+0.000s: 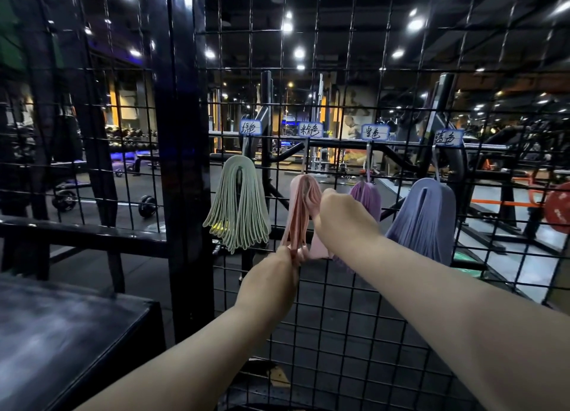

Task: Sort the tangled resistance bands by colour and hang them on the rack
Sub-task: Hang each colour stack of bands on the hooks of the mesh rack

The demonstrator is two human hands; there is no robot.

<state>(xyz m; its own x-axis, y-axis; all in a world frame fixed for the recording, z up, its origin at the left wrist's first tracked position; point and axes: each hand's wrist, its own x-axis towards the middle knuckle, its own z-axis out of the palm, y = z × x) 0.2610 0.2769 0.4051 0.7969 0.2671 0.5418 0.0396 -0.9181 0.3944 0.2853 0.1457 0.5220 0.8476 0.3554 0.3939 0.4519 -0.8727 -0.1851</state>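
My left hand (271,275) pinches the lower ends of the pink rubber resistance bands (300,207) hanging on the black wire-grid rack (339,302) — my right hand (339,213) grips their upper part, fingers curled.

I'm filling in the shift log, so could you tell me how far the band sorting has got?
Nearly done. Done: green bands, purple bands and blue bands hang in separate bunches on the wire rack. In hand: the pink bands, on their hook, the left hand gripping their lower ends, the right hand holding them higher up. Left: probably only settling the pink bunch; no loose bands show.
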